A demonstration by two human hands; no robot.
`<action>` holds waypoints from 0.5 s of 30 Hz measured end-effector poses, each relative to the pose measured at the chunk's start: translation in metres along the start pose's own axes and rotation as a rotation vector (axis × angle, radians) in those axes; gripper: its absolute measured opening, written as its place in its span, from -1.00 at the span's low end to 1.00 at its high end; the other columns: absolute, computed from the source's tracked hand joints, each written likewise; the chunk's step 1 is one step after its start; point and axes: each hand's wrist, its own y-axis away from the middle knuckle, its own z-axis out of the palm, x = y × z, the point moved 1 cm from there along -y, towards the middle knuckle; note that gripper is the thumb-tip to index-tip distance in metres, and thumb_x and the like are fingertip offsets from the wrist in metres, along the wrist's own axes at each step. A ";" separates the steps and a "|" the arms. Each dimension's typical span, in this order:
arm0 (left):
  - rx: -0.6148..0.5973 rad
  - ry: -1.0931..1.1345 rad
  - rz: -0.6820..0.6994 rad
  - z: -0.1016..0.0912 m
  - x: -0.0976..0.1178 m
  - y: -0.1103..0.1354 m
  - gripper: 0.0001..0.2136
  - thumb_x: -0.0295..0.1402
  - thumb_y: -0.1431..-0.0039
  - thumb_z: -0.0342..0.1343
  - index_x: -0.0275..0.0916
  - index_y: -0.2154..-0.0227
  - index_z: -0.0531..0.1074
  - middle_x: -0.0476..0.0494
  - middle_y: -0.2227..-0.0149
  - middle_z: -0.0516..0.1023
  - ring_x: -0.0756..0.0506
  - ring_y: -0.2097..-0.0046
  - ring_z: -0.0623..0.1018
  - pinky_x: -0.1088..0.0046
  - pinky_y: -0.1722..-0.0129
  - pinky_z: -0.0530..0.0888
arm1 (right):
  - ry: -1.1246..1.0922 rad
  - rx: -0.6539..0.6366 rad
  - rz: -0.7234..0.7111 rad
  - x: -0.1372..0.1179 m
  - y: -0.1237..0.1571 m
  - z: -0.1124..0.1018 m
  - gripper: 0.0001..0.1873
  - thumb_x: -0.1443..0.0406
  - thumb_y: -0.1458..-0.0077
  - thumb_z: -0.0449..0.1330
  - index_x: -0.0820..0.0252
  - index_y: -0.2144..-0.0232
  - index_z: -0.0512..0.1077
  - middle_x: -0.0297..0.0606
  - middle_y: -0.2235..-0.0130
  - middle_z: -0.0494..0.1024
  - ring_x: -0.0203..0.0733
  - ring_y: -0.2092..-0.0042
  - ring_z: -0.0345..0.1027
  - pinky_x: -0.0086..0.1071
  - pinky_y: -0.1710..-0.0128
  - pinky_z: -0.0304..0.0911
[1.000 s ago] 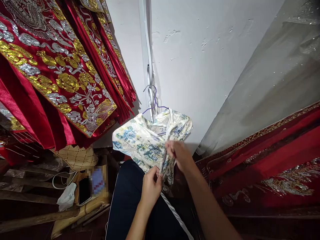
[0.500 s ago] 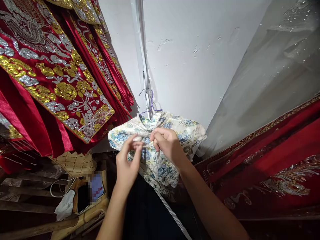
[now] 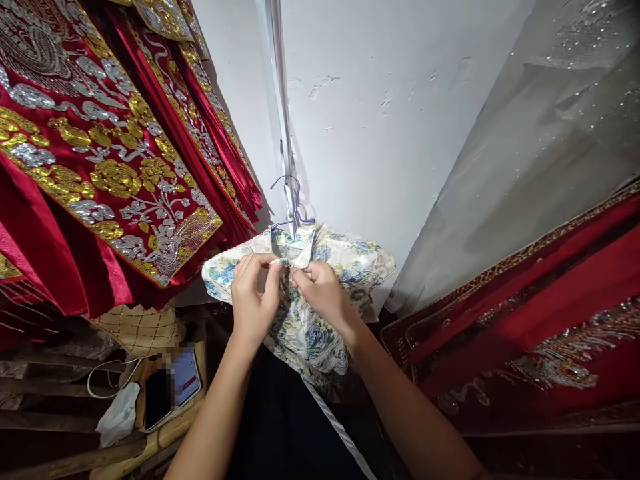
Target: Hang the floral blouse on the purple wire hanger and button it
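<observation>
Thumb and fingertips of my left hand [image 3: 255, 287] pinch the shirt [image 3: 315, 337] at its neckline, and my right hand [image 3: 323, 290] grasps the same cloth just beside, thumb laid over a curled forefinger. Through the head camera I see two forearms: the left forearm [image 3: 215, 407] rises from the bottom edge left of centre, the right forearm [image 3: 400, 393] slants in from the lower right, and both hands turn inward, fingertips close together, backs towards me. I count one shirt, mid-frame, on one purple hanger [image 3: 299, 207] whose hook stands above the collar. One white strip [image 3: 333, 417] runs from under the shirt to the bottom edge. At lower left lies one white bag [image 3: 119, 410]; beside it, partly blurred, is a phone [image 3: 157, 397], whether one or two I can't tell.
</observation>
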 end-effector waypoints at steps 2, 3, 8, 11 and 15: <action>0.118 0.056 -0.035 -0.003 -0.002 -0.004 -0.86 -0.29 -0.33 0.06 -0.23 0.28 0.44 -0.08 0.29 0.49 -0.07 0.21 0.49 0.40 0.13 0.41 | 0.054 -0.013 -0.005 0.009 -0.002 0.002 -0.68 0.20 -0.14 0.09 0.18 0.61 0.26 -0.48 0.65 0.11 -0.40 0.60 -0.07 -0.43 0.60 -0.20; 0.208 0.084 -0.057 -0.007 -0.005 -0.008 -0.85 -0.27 -0.33 0.06 -0.23 0.26 0.44 -0.08 0.28 0.48 -0.06 0.21 0.49 0.42 0.14 0.41 | 0.081 -0.017 -0.005 0.015 -0.002 0.002 -0.69 0.25 -0.11 0.09 0.18 0.64 0.25 -0.48 0.65 0.10 -0.40 0.59 -0.08 -0.42 0.59 -0.21; 0.623 0.328 -0.285 -0.053 -0.057 -0.012 -0.83 -0.24 -0.26 0.11 -0.25 0.26 0.41 -0.01 0.33 0.42 0.01 0.27 0.45 0.50 0.17 0.43 | -0.005 -0.106 0.113 0.057 0.024 0.005 -0.72 0.33 -0.04 0.04 0.18 0.68 0.27 -0.47 0.72 0.15 -0.38 0.63 0.00 -0.43 0.58 -0.12; 0.550 0.724 -0.574 -0.071 -0.100 0.013 -0.88 -0.28 -0.23 0.10 -0.22 0.31 0.38 -0.05 0.34 0.49 -0.03 0.25 0.50 0.43 0.11 0.46 | -0.177 -0.151 0.171 0.074 0.053 0.012 -0.73 0.34 -0.05 0.03 0.18 0.66 0.29 -0.46 0.73 0.20 -0.37 0.65 0.05 -0.44 0.57 -0.04; 0.465 1.060 -1.006 -0.050 -0.120 0.070 -0.85 -0.31 -0.24 0.00 -0.20 0.24 0.43 -0.21 0.22 0.59 -0.13 0.08 0.56 0.24 0.00 0.47 | -0.289 -0.115 0.186 0.079 0.082 0.020 -0.73 0.36 -0.05 0.01 0.18 0.66 0.30 -0.48 0.74 0.18 -0.39 0.67 0.01 -0.45 0.56 -0.05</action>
